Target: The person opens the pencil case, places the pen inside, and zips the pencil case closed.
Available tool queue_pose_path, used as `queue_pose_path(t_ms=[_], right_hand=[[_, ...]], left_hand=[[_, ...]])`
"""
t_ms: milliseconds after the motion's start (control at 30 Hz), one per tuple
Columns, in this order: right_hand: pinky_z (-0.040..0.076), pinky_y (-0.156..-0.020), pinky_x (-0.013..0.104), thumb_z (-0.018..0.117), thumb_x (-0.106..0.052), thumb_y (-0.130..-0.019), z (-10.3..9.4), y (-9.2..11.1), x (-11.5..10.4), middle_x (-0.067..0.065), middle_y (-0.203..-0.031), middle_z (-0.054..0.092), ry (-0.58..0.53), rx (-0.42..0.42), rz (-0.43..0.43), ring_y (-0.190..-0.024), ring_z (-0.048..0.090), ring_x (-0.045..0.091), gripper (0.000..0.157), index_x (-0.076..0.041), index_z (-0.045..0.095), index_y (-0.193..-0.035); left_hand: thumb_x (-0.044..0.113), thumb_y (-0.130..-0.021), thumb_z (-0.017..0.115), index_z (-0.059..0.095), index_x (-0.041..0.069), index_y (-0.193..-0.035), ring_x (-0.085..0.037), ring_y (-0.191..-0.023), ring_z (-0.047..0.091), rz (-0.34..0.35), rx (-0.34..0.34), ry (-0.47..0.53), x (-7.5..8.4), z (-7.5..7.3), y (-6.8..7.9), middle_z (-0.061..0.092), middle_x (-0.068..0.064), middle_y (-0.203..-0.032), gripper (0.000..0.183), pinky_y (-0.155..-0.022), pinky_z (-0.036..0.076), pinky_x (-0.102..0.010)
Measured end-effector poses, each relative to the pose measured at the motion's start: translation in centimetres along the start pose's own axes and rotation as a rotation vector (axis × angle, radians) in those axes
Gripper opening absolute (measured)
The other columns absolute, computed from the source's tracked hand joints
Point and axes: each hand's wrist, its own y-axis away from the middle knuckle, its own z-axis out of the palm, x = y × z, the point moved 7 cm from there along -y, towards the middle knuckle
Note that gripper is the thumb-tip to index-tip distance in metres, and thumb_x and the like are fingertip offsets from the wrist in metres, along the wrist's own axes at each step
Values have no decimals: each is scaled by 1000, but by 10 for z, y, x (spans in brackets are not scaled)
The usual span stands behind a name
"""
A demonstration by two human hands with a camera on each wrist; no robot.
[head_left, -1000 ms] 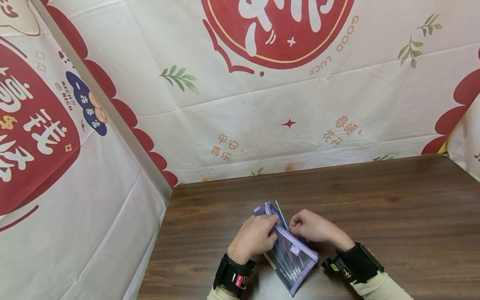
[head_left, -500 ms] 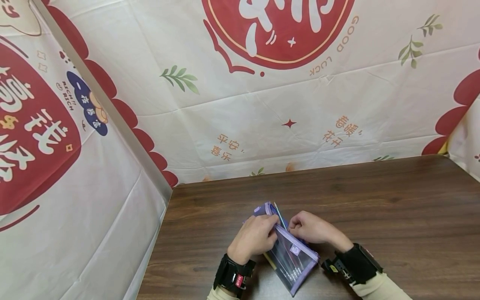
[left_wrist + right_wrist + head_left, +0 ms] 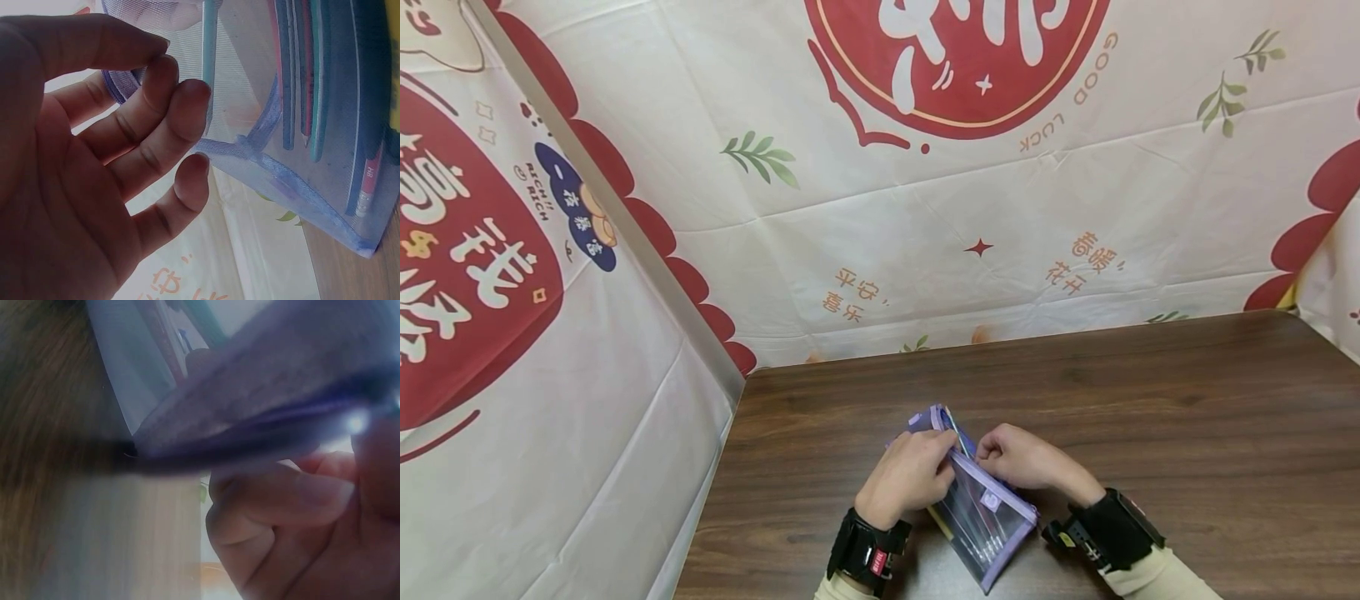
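Note:
A see-through mesh pencil case (image 3: 977, 508) with lilac zip edging lies slanted on the table, its zip side open. My left hand (image 3: 910, 471) pinches the rim of its opening between thumb and fingers. At the other side of the opening, my right hand (image 3: 1018, 454) holds a light teal pencil (image 3: 956, 431), its fingertips partly hidden by the case. The pencil's pointed end shows at the far end of the opening. Through the mesh in the left wrist view, several pencils (image 3: 317, 81) lie inside, with a pink HB pencil (image 3: 370, 178) and something yellow (image 3: 395, 69).
The brown wood-grain table (image 3: 1187, 417) extends around the case. A printed white cloth (image 3: 865, 225) hangs behind it, and another cloth (image 3: 610, 400) hangs at the left. Both wrists wear black straps.
The teal pencil has shifted slightly down and left, further into the case opening. My right hand has lowered a little with it. The left hand and the case have stayed in place.

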Motion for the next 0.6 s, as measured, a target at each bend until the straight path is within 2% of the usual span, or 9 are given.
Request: queue_pose_path(t_ms=[233, 600], right_hand=[[32, -46, 18, 50, 6, -78, 2, -1, -2, -4, -63, 52, 29, 6, -30, -51, 45, 5, 20, -8, 64, -72], [35, -50, 20, 47, 9, -77, 3, -2, -3, -3, -65, 52, 53, 4, -58, -55, 47, 6, 23, -8, 62, -73]], left_hand=[[12, -77, 63, 44, 19, -74, -3, -48, 36, 0, 8, 6, 0, 0, 0, 39, 9, -61, 20, -41, 24, -14], [12, -77, 63, 48, 18, -76, -3, -49, 37, 1, 9, 2, 1, -1, 0, 41, 10, -62, 16, -42, 25, -14]])
